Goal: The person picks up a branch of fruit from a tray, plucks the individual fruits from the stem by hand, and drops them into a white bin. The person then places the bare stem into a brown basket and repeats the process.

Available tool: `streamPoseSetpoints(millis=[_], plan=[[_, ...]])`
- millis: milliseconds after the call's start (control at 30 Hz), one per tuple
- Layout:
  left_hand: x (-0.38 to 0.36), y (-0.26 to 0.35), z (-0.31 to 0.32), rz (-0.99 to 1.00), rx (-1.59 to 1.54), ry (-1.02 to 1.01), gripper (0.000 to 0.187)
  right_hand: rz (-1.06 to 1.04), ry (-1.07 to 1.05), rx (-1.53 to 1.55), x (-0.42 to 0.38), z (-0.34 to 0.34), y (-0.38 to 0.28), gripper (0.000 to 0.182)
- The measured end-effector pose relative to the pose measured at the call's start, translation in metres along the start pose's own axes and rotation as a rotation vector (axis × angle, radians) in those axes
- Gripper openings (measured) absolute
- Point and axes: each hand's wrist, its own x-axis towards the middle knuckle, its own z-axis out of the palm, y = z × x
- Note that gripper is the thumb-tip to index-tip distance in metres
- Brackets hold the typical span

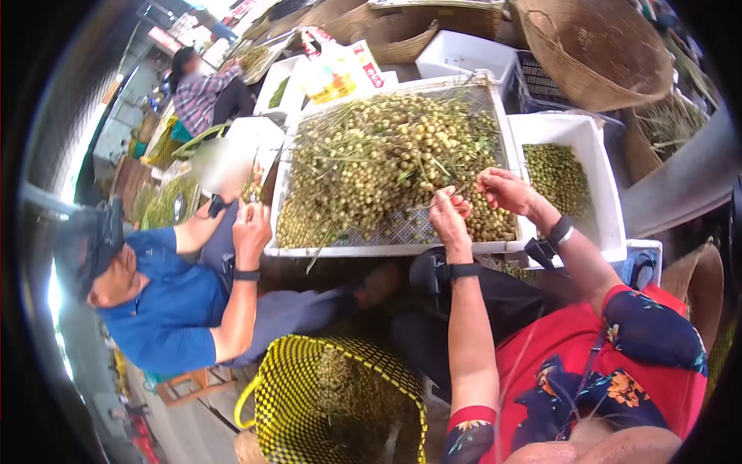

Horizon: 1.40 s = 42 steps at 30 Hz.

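Observation:
Round yellow-brown fruits on thin stems [386, 147] are heaped in a white-rimmed mesh tray [332, 251]. Over the tray's front right part, my left hand [450, 216] has its fingers pinched on a thin stem. Just to its right, my right hand [506, 191] is also closed, fingertips together above the fruits; what it holds is too small to make out. The two hands are close but apart. Beside my right hand stands a white box [610, 193] with small green-brown fruits [555, 178] in it.
A co-worker in a blue shirt [178, 301] sits at the left, hands raised beside the tray. Another person [202, 97] sits farther back. A yellow-black basket [290, 402] holding stems stands below the tray. Woven baskets [603, 46] and a white box [468, 56] lie behind.

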Motion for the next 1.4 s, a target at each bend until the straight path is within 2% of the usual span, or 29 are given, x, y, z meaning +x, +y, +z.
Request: streamPoseSetpoints(millis=[67,167,300,367,467,600,667,700,767,833,933,1100,1167,1233,1300,1333,1367,1400], plan=[[-0.002,0.002,-0.002,0.007,0.030,0.014,0.039,0.001,-0.049,0.049,0.001,-0.003,0.010,0.015],[-0.005,0.004,0.000,0.017,0.065,0.018,0.039,0.129,-0.110,0.013,-0.015,0.010,0.016,0.021],[-0.004,-0.001,0.000,0.055,0.130,-0.075,0.038,0.123,-0.142,-0.157,-0.022,0.019,0.024,0.025],[-0.011,0.006,0.004,0.070,0.212,-0.052,0.039,0.026,-0.235,-0.242,-0.018,0.017,0.023,0.026],[-0.015,0.011,0.002,0.079,0.236,0.004,0.040,0.040,-0.316,-0.306,-0.028,0.026,0.006,0.026],[-0.007,0.006,0.001,0.059,0.208,0.072,0.040,0.126,-0.287,-0.124,-0.022,0.010,0.008,0.023],[-0.008,0.007,0.003,0.063,0.223,0.081,0.040,0.099,-0.110,0.059,-0.027,0.013,-0.002,0.021],[-0.008,0.007,0.002,0.029,0.142,0.061,0.040,0.118,-0.178,0.216,-0.022,0.005,-0.001,0.020],[-0.012,0.012,0.006,-0.071,-0.030,-0.025,0.040,0.099,-0.112,0.268,-0.023,0.003,-0.004,0.021],[-0.017,0.017,0.008,-0.152,-0.085,-0.126,0.040,0.103,-0.173,0.370,-0.021,-0.005,-0.003,0.031],[-0.021,0.023,0.010,-0.192,-0.099,-0.182,0.041,0.109,-0.160,0.481,-0.020,-0.011,0.002,0.040],[-0.026,0.021,0.009,-0.196,-0.036,-0.203,0.036,0.117,-0.061,0.566,-0.024,-0.011,0.001,0.039],[-0.032,0.024,0.005,-0.163,0.032,-0.276,0.032,0.111,-0.118,0.493,-0.016,-0.025,0.004,0.035],[-0.043,0.030,0.000,-0.159,0.053,-0.263,0.031,0.042,-0.152,0.396,-0.007,-0.031,0.004,0.028],[-0.057,0.039,-0.008,-0.196,-0.006,-0.372,0.031,-0.044,-0.100,-0.011,0.000,-0.024,0.002,0.023],[-0.064,0.044,-0.009,-0.218,0.000,-0.350,0.030,-0.193,-0.095,-0.225,0.006,-0.018,0.005,0.019],[-0.069,0.047,-0.012,-0.213,0.006,-0.345,0.030,-0.508,-0.089,-0.737,0.013,-0.014,0.005,0.019],[-0.072,0.049,-0.015,-0.230,0.002,-0.372,0.030,-0.693,-0.009,-1.187,0.010,-0.015,0.007,0.022]])
